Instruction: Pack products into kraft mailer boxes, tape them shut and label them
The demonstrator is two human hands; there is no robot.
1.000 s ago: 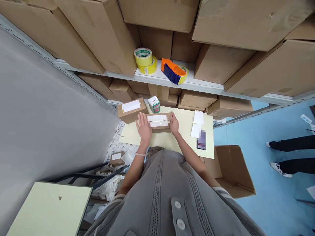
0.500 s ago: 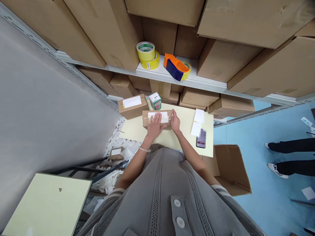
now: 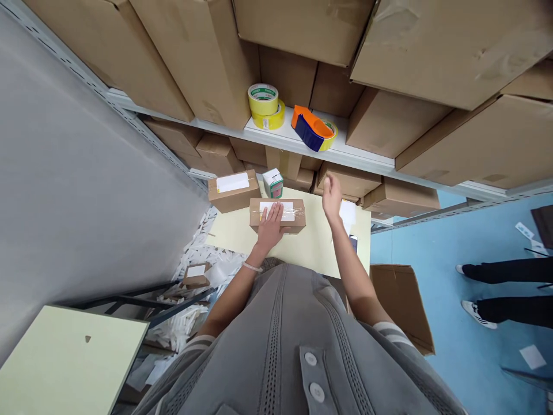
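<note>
A taped cardboard box [image 3: 299, 222] with a white label lies on the pale yellow table [image 3: 311, 253]. My left hand [image 3: 271, 225] rests flat on its top, fingers stretched over the label. Apart from the box, my right hand [image 3: 332, 199] is raised above the table's right part. It is seen edge-on with its fingers largely hidden, and I make out nothing in it. Behind the box stand another labelled box [image 3: 233, 199] and a small green-and-white carton [image 3: 273, 184]. An orange and dark blue tape dispenser [image 3: 311, 129] sits on the shelf above.
Yellow tape rolls [image 3: 265, 106] sit on the metal shelf [image 3: 367, 155] among large cartons. White papers [image 3: 347, 213] and a partly covered phone [image 3: 353, 243] lie at the table's right. An open carton [image 3: 397, 300] stands beside it. Another person's legs [image 3: 510, 271] are at far right.
My right hand has let go of the box's right end and moved up and to the right. My left hand stays on the box. The view has shifted slightly.
</note>
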